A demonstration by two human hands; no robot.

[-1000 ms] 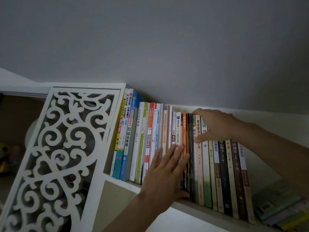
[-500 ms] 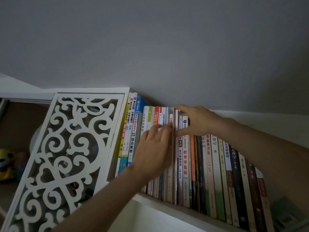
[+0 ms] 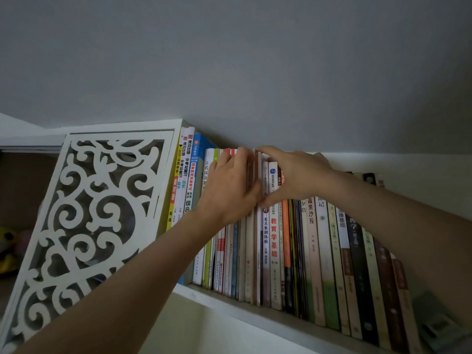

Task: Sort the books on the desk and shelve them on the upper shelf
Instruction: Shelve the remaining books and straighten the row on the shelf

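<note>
At the upper shelf [image 3: 255, 306], I work both hands into a packed row of books [image 3: 314, 251] that stands upright with spines outward. The row runs from a white fretwork panel [image 3: 84, 213] on the left toward the right edge of the view, where a few more volumes [image 3: 439, 325] lie flat.

My left hand [image 3: 229, 190] lies flat on the spines of the left part of the row, fingers extended up toward the book tops; its grip is loose, pressing and not clasping. I judge it is there to brace those books and keep them from leaning into the gap.

My right hand [image 3: 298, 175] reaches over the top edges. Its thumb comes down the spines at the front and its fingers curl over the tops, closing on a few thin volumes [image 3: 258, 172] that stand taller than those to their right. I cannot tell whether that is one book or several. The hold looks meant to square those volumes against the rest or seat them deeper.

The two hands nearly meet at those tall thin books, left bracing, right steering. The worktop is out of view, so I cannot say whether any books still wait there. From how full the shelf looks, I judge the shelving well advanced and this moment a tidying of the row.
</note>
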